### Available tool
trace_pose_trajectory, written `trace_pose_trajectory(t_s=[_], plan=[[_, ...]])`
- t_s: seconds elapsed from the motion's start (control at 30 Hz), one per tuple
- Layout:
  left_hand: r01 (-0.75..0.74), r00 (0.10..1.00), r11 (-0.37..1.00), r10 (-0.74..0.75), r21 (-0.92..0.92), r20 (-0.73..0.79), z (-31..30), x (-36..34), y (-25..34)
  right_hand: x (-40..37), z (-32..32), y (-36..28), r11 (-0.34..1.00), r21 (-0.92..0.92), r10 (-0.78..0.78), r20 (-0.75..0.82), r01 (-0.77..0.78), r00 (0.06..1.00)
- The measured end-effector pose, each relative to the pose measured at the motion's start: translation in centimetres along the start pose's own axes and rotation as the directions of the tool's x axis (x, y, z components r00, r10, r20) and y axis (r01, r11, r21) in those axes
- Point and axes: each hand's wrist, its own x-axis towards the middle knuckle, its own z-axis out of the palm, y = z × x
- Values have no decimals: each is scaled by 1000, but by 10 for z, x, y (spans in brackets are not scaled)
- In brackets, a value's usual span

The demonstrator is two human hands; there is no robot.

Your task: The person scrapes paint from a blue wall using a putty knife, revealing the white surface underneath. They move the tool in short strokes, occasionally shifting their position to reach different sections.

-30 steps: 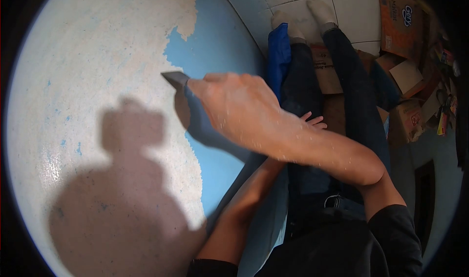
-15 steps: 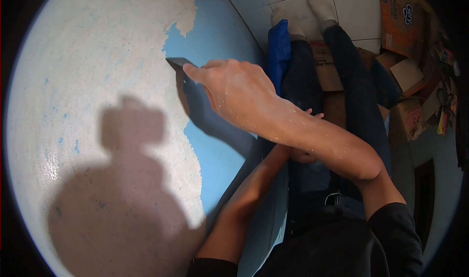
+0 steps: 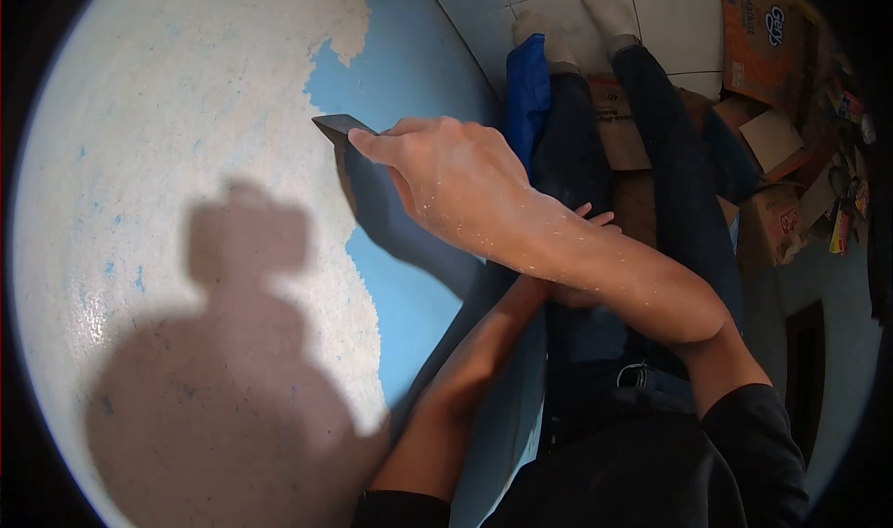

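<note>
A putty knife (image 3: 339, 124) with a dark flat blade is in my right hand (image 3: 460, 160), fingers closed around it and one finger stretched along the blade. Its corner meets the wall at the ragged edge between the blue paint (image 3: 409, 72) and the pale scraped surface (image 3: 214, 91). Small light flakes dot the back of my right hand and forearm. My left hand (image 3: 595, 215) lies low by my leg, mostly hidden behind the right forearm. A couple of its fingertips show, stretched apart, and no held thing is visible there.
A blue plastic-looking bag (image 3: 527, 100) is beside my leg. Flattened cardboard (image 3: 619, 123) lies between my legs on the tiled floor (image 3: 674, 26). An orange carton (image 3: 767, 40) and several open boxes crowd the right side. My shadow covers part of the wall.
The blade and my right hand have shifted very slightly down and left in view, while the whole scene drifts a little left. The grip is the same.
</note>
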Motion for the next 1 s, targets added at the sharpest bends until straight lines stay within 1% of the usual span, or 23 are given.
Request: trace_pose_trajectory(t_s=[0.03,0.07,0.1,0.2,0.23,0.27,0.3,0.33,0.37,0.4,0.43,0.47,0.5,0.53,0.57,0.6,0.7,0.8,0.83,0.87,0.93,0.97,1.0], plan=[[-22,1000,1000,22,-1,-6,3,1,-5,3,-2,1,1000,9,-2,12,2,1000],[-6,1000,1000,6,8,-6,6,-1,-7,3,-4,2,1000,20,2,23,-2,1000],[11,1000,1000,-11,13,-6,7,-2,-3,-3,-1,-2,1000,3,-28,-5,28,1000],[18,1000,1000,-18,21,23,6,-1,-4,-15,5,-9,1000,25,-4,-33,4,999],[16,999,1000,-16,27,31,5,1,-6,-7,5,-3,1000,-10,4,-6,-4,1000],[9,999,999,-11,34,40,3,2,-4,-4,5,-1,1000,13,20,3,-20,1000],[-1,1000,1000,1,-30,-6,5,1,-5,0,2,1,999,26,27,6,-27,1000],[2,1000,1000,-2,-6,-2,6,1,-8,4,-1,4,999,31,28,1,-28,1000],[5,1000,1000,-5,12,4,7,0,-7,-1,-3,0,1000,20,15,17,-15,1000],[14,1000,1000,-14,23,14,4,-1,-2,-6,-2,-3,1000,26,13,-5,-12,1000],[22,998,999,-23,26,62,-3,-1,0,-11,1,-6,999,32,8,-25,-7,1000],[16,999,1000,-18,26,49,-1,0,-1,-13,4,-7,999,41,1,-40,1,999],[18,999,1000,-19,24,39,2,1,-3,-8,3,-3,1000,12,-7,-40,8,999],[20,999,1000,-20,20,31,4,0,-3,-4,5,0,1000,-3,14,-28,-14,1000],[-17,1000,1000,17,-10,-3,7,-2,-7,1,5,3,999,-26,30,-21,-31,999],[-5,1000,1000,5,7,10,6,0,-7,5,2,5,998,-57,40,-20,-41,999],[15,999,999,-16,31,40,1,-2,-2,-15,2,-10,1000,-18,16,12,-16,1000],[30,994,999,-34,41,101,-6,4,0,1,9,4,997,-78,15,-73,-20,997],[-27,999,994,23,-106,-34,6,1,-9,11,9,11,996,-77,38,-47,-42,998],[-10,1000,997,9,-74,-14,17,-4,-13,10,7,9,998,-54,20,-46,-23,999],[19,1000,1000,-19,-6,24,13,-1,-8,0,0,-1,1000,-6,-18,-49,18,999],[23,998,999,-26,39,62,6,-4,-3,-6,-3,-8,1000,20,-6,-9,7,1000],[9,999,1000,-10,10,46,8,-4,-4,-5,-2,-5,1000,16,-6,-28,6,1000]])
